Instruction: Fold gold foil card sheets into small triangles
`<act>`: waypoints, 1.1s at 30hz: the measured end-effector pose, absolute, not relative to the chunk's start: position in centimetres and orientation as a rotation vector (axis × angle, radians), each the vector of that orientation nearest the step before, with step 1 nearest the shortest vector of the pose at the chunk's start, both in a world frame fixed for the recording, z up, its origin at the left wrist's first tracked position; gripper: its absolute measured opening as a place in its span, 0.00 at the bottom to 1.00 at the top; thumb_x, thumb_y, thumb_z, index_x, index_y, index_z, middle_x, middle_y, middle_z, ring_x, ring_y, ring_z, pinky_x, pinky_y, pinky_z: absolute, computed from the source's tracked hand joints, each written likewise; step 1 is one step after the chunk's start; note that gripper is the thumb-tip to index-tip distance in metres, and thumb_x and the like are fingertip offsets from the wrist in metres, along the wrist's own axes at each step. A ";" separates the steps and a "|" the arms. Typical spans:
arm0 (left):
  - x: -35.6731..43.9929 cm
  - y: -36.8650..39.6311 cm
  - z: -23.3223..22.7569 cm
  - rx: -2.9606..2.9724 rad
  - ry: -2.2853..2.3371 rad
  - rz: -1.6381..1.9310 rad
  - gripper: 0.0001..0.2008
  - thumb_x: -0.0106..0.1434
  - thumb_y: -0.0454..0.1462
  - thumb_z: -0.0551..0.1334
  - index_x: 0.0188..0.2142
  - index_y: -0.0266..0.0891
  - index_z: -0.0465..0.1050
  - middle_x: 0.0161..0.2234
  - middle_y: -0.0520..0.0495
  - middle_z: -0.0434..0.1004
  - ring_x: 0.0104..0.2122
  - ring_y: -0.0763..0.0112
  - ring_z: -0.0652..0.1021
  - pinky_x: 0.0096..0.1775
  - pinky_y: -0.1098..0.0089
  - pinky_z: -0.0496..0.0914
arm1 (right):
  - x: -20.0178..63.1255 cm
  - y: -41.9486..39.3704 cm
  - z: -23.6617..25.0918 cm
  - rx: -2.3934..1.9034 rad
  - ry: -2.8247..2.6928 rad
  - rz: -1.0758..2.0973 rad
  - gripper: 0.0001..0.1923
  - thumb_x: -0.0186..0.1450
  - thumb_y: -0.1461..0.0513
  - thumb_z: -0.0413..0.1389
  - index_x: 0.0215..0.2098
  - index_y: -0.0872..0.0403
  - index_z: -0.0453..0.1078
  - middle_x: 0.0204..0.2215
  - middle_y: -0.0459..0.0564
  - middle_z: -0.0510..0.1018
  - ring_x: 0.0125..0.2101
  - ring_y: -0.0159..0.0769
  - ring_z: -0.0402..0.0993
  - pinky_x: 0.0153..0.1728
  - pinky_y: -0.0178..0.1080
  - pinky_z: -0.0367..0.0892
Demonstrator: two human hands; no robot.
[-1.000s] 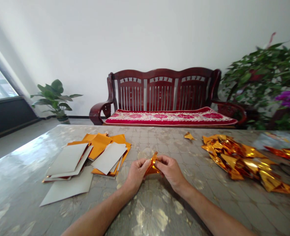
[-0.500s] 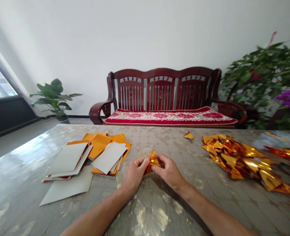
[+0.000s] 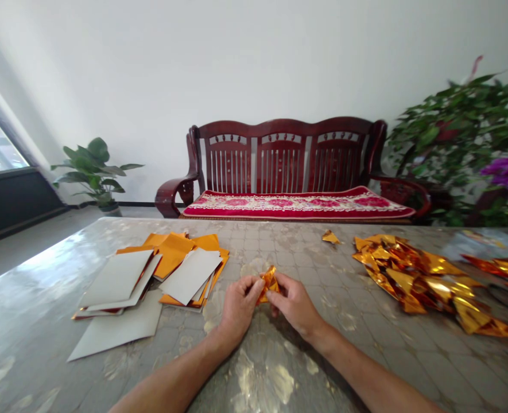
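A small folded piece of gold foil paper (image 3: 270, 280) is pinched between my two hands, just above the middle of the table. My left hand (image 3: 240, 301) grips its left side, thumb on top. From the right, my right hand (image 3: 294, 301) holds the other side between thumb and fingers. My fingers hide the paper's lower part. Left of my hands lie loose stacks of paper sheets (image 3: 191, 275), grey-white on one face and orange-gold on the other. A heap of folded gold foil pieces (image 3: 413, 275) is spread out on the right.
One lone gold foil piece (image 3: 330, 236) sits near the far edge of the patterned table (image 3: 305, 355). Clear plastic (image 3: 480, 245) lies at the far right. Beyond the table stand a dark red wooden bench (image 3: 282, 163) and potted plants (image 3: 96, 169).
The foil piece has turned a little between my fingers, and its shape looks narrower and more upright. Both hands have shifted only slightly. The stacks and the heap are unchanged.
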State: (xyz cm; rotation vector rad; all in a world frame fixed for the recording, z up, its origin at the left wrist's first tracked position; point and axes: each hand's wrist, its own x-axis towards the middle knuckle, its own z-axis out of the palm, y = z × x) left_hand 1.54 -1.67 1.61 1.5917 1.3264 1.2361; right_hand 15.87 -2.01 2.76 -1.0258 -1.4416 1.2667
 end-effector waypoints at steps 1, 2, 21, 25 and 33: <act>1.5 -1.7 1.6 1.598 1.336 1.235 0.15 0.61 0.45 0.57 0.24 0.40 0.72 0.22 0.54 0.70 0.25 0.72 0.69 0.30 0.74 0.61 | 16.0 -2.0 2.9 -1.008 -1.432 1.285 0.12 0.57 0.55 0.58 0.36 0.54 0.72 0.22 0.41 0.70 0.19 0.29 0.63 0.19 0.32 0.63; 1.5 -1.7 1.5 1.602 1.348 1.236 0.15 0.61 0.45 0.57 0.24 0.39 0.72 0.21 0.54 0.70 0.25 0.72 0.68 0.30 0.74 0.61 | 16.1 -2.0 2.9 -0.991 -1.422 1.296 0.13 0.58 0.55 0.58 0.37 0.54 0.73 0.22 0.42 0.71 0.20 0.30 0.64 0.20 0.32 0.63; 2.3 -2.4 1.6 1.541 1.270 1.320 0.12 0.60 0.44 0.60 0.25 0.39 0.70 0.22 0.55 0.68 0.25 0.74 0.67 0.30 0.75 0.62 | 16.2 -1.9 3.3 -1.056 -1.408 0.999 0.12 0.58 0.56 0.58 0.22 0.55 0.75 0.23 0.46 0.73 0.25 0.33 0.66 0.28 0.35 0.62; 2.1 -2.3 1.8 1.592 1.306 1.318 0.11 0.60 0.43 0.61 0.26 0.39 0.72 0.21 0.55 0.70 0.23 0.75 0.67 0.28 0.75 0.61 | 16.5 -2.2 3.6 -0.981 -1.441 1.032 0.11 0.59 0.57 0.57 0.26 0.55 0.75 0.26 0.47 0.75 0.29 0.35 0.69 0.33 0.35 0.64; 1.8 -2.5 1.5 1.794 1.331 1.314 0.10 0.61 0.40 0.62 0.26 0.38 0.72 0.21 0.55 0.69 0.21 0.77 0.67 0.26 0.76 0.60 | 16.1 -2.1 3.1 -1.018 -1.388 0.989 0.13 0.58 0.55 0.60 0.36 0.55 0.74 0.29 0.48 0.78 0.28 0.36 0.72 0.31 0.36 0.68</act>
